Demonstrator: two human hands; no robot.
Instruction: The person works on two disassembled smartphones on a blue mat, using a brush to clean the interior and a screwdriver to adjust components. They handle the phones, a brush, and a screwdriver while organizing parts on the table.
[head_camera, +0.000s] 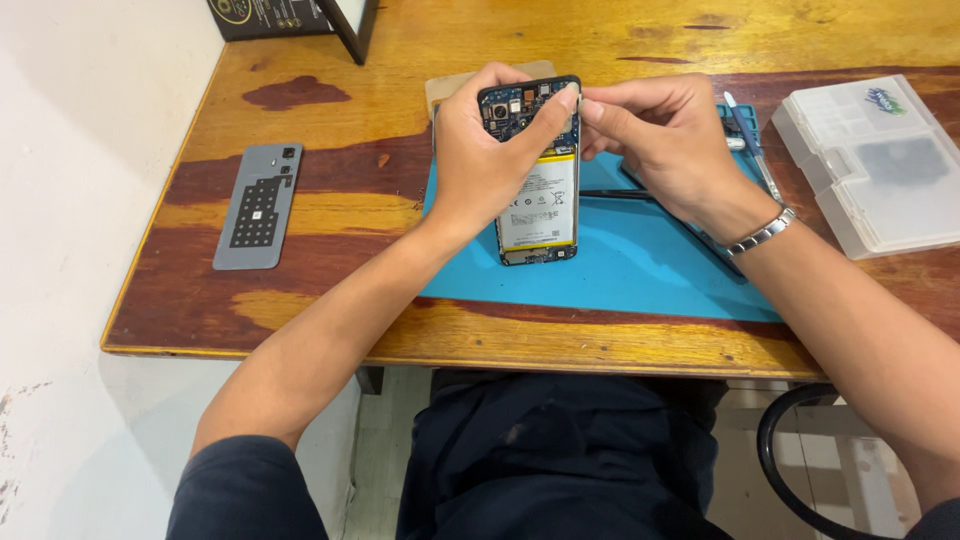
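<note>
The left hand (480, 165) is wrapped around the upper part of an opened smartphone (535, 175), thumb and fingers clamping its edges so that the phone stands tilted above the blue work mat (640, 265), its lower end near or on the mat. The back is off: the blue circuit board with the camera module shows at the top and the pale battery fills the middle. The right hand (665, 140) meets the phone's upper right corner, thumb and forefinger pinched narrowly together there; whether they hold a small part cannot be told. A metal bracelet (762, 232) sits on that wrist.

On the mat under the right hand lies a thin black tool (610, 194), and a light-tipped tool (745, 130) lies at the mat's far right edge. Well to the left on the wooden table (320, 210) lies the grey back cover (258, 205), inner side up. To the right stands a clear plastic parts box (870, 165). A dark box (270, 15) sits at the table's far edge
</note>
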